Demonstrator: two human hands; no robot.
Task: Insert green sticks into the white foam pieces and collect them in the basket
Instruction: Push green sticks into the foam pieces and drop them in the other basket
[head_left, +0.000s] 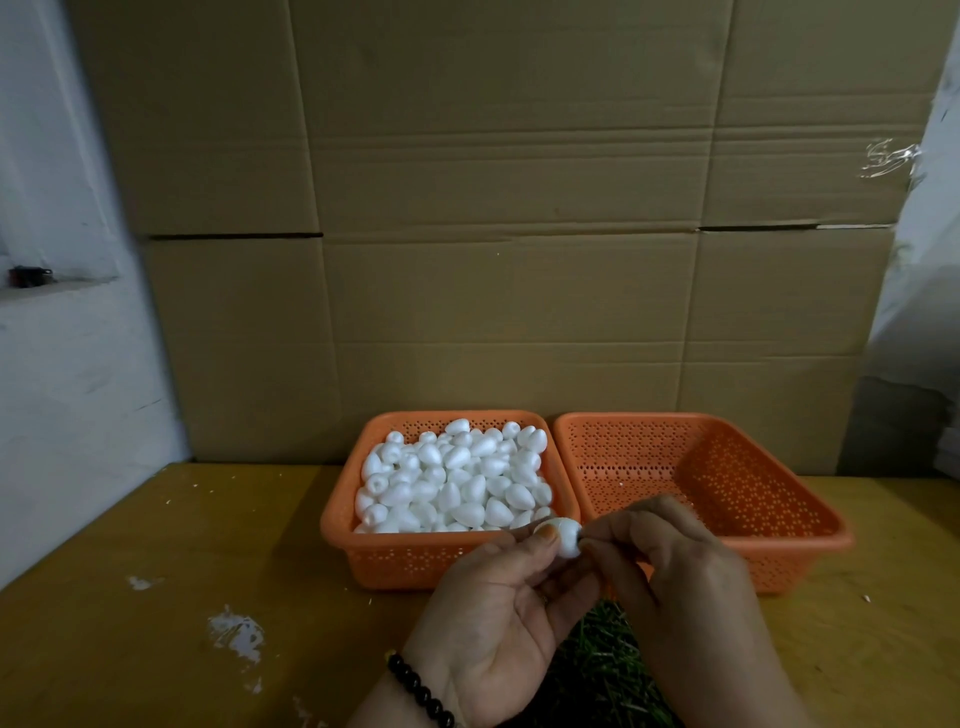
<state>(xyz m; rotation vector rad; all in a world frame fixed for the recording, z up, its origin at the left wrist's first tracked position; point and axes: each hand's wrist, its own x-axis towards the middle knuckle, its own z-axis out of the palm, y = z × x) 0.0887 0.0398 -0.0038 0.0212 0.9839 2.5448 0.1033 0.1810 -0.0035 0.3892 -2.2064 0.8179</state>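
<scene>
Your left hand (488, 613) pinches a foam egg (563, 538), long axis sideways. Your right hand (670, 571) meets its right end, fingers pinched; any stick there is hidden.

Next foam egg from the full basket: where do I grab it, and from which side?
Judging by the heap, take a top foam egg near the front wall of the left basket, from above. Pinch across its rounded middle, leaving an end free for the stick, as the left hand holds its piece.

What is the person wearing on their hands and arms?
The left hand has a bracelet of round, shiny black beads at the wrist. The right hand is bare, with no ring or band showing. No sleeves or gloves are in view.
</scene>
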